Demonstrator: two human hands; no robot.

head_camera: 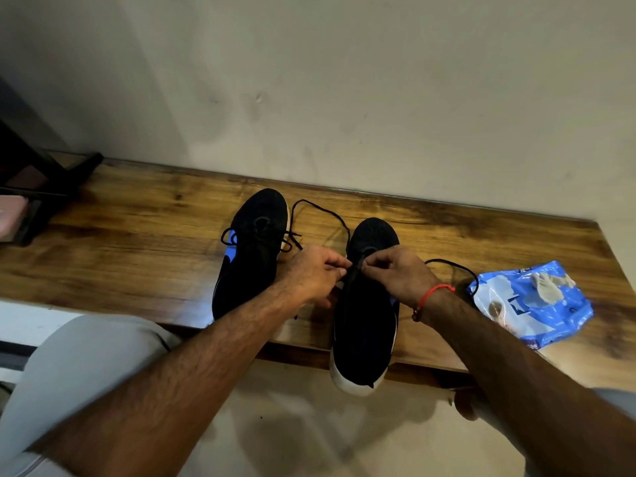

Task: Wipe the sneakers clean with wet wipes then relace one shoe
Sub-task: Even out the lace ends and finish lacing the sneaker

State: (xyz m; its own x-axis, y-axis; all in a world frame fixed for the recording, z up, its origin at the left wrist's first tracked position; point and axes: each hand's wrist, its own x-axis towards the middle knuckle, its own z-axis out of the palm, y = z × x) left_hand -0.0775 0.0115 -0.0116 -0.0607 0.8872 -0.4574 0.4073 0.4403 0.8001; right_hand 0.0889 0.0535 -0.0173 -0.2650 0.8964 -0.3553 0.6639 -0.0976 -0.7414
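Both hands meet over the right-hand black knit sneaker with white sole (364, 325), its heel overhanging the wooden bench (137, 242). Left hand (311, 275) and right hand (401, 273) each pinch the thin black lace (354, 270), loose ends looping outward.

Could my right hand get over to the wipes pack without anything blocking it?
Probably yes. The right hand pinches the lace on the right shoe, and the blue wipes pack lies just beyond that wrist on the wooden bench. Only a lace loop lies between; you'd have to release the lace.
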